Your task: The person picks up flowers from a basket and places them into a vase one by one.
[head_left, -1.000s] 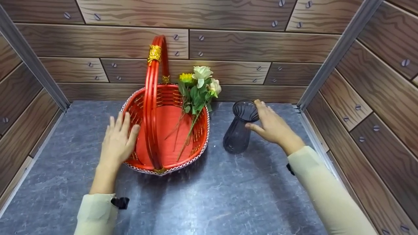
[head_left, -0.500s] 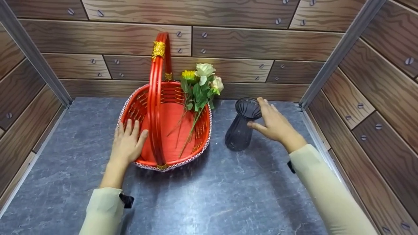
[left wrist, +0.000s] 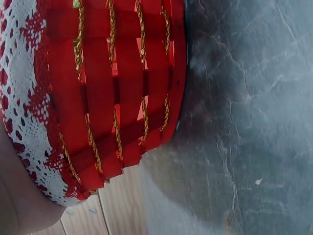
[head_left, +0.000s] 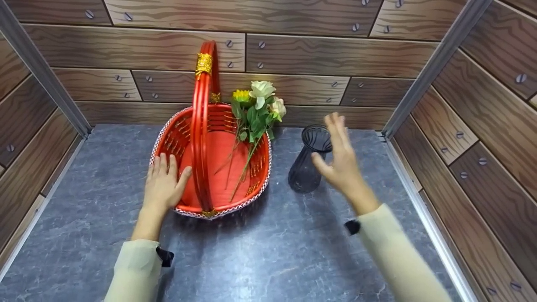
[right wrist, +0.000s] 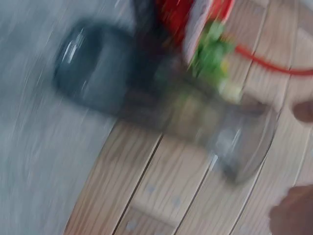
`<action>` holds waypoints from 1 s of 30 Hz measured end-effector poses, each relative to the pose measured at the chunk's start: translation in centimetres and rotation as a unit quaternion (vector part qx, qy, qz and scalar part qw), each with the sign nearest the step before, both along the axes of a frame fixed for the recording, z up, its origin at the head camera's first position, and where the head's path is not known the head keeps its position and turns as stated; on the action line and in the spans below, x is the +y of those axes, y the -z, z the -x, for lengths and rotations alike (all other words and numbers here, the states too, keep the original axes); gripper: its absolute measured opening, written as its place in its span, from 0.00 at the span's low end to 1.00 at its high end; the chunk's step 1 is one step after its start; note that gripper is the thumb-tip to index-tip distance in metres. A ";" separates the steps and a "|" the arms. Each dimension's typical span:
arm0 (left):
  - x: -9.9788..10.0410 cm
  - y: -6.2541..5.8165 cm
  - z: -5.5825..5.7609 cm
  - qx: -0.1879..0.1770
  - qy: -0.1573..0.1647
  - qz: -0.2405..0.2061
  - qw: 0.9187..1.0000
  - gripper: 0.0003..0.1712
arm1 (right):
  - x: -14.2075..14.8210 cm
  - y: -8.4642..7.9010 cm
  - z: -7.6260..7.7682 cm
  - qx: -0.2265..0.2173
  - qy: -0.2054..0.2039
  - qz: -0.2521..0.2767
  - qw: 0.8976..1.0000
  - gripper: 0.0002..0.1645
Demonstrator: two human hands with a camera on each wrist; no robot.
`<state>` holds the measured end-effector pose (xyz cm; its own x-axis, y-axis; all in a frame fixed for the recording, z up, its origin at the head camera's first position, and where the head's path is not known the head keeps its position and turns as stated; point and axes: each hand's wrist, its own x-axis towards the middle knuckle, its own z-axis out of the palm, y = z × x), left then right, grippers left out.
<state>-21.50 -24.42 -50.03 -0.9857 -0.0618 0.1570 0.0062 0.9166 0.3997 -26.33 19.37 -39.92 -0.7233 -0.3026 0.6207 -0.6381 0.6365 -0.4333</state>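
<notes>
A red oval basket with a tall arched handle, gold bindings and a white lace-trimmed rim stands left of centre. My left hand rests over its left rim, fingers extended and thumb apart; the left wrist view shows the skin against the lace trim. Three artificial flowers, two cream roses and one yellow bloom, lean over the basket's back right rim, stems inside. A dark translucent glass vase stands upright to the right. Beside its mouth my right hand is spread, holding nothing; the right wrist view is motion-blurred.
The grey marbled tabletop lies under everything. Wood-patterned panels rise behind and on both sides, with grey metal posts at the back corners.
My left hand has moved slightly right, further over the basket's rim. The right hand has turned more upright and shifted off the vase's mouth. Basket, flowers and vase keep their places.
</notes>
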 end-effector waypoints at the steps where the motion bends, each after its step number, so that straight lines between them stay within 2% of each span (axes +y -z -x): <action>1: 0.0 0.0 0.0 -0.001 -0.001 0.000 1.000 0.50 | -1.1 0.3 -0.5 0.021 -0.016 0.034 0.999 0.51; 2: 0.0 0.0 -0.1 -0.002 -0.002 0.002 1.000 0.50 | -2.2 0.7 -1.1 0.032 -0.034 0.067 0.997 0.46; 4: 0.1 0.1 -0.2 -0.007 -0.004 0.004 1.000 0.49 | -4.4 1.6 -1.9 0.026 -0.075 0.123 0.989 0.37; 5: 0.1 0.1 -0.2 -0.010 -0.004 0.006 1.000 0.49 | -5.4 2.0 -2.3 -0.003 -0.102 0.157 0.982 0.33; 6: 0.1 0.1 -0.2 -0.012 -0.004 0.006 1.000 0.48 | -6.4 2.3 -2.7 -0.049 -0.120 0.191 0.973 0.30; 7: 0.2 0.1 -0.1 -0.013 -0.003 0.006 1.000 0.48 | -7.3 2.6 -3.0 -0.101 -0.135 0.226 0.959 0.28; 8: 0.2 0.1 -0.1 -0.014 -0.003 0.006 1.000 0.49 | -8.1 2.9 -3.2 -0.155 -0.149 0.262 0.941 0.27; 9: 0.2 0.1 0.0 -0.014 -0.003 0.006 1.000 0.49 | -8.8 3.1 -3.3 -0.209 -0.162 0.299 0.917 0.26; 12: 0.2 -0.1 0.1 -0.012 -0.004 0.004 1.000 0.48 | -10.6 3.5 -3.0 -0.353 -0.192 0.401 0.823 0.27; 14: 0.1 -0.2 0.1 -0.012 -0.006 0.004 1.000 0.48 | -11.5 3.8 -2.4 -0.425 -0.209 0.450 0.757 0.31; 16: 0.0 -0.2 0.1 -0.011 -0.009 0.004 1.000 0.48 | -12.2 4.0 -1.8 -0.482 -0.223 0.484 0.696 0.35; 18: 0.0 -0.2 0.1 -0.010 -0.011 0.005 1.000 0.48 | -12.9 4.3 -1.1 -0.519 -0.226 0.508 0.649 0.39; 19: 0.0 -0.2 0.1 -0.009 -0.012 0.004 1.000 0.48 | -13.2 4.6 -0.7 -0.533 -0.224 0.521 0.628 0.40; 20: 0.1 -0.2 0.1 -0.010 -0.012 0.004 1.000 0.48 | -13.6 4.8 -0.4 -0.545 -0.217 0.531 0.612 0.42; 22: 0.1 -0.1 0.1 -0.011 -0.011 0.002 1.000 0.48 | -14.2 5.3 0.3 -0.558 -0.191 0.551 0.590 0.44; 26: 0.2 -0.1 0.1 -0.015 -0.013 0.002 1.000 0.48 | -15.6 6.2 1.5 -0.567 -0.132 0.585 0.564 0.47; 28: 0.2 -0.1 0.1 -0.012 -0.015 0.002 1.000 0.47 | -16.3 6.5 2.2 -0.563 -0.110 0.597 0.560 0.47; 30: 0.3 -0.1 0.2 -0.007 -0.016 0.003 1.000 0.47 | -16.9 6.6 2.8 -0.558 -0.098 0.601 0.563 0.47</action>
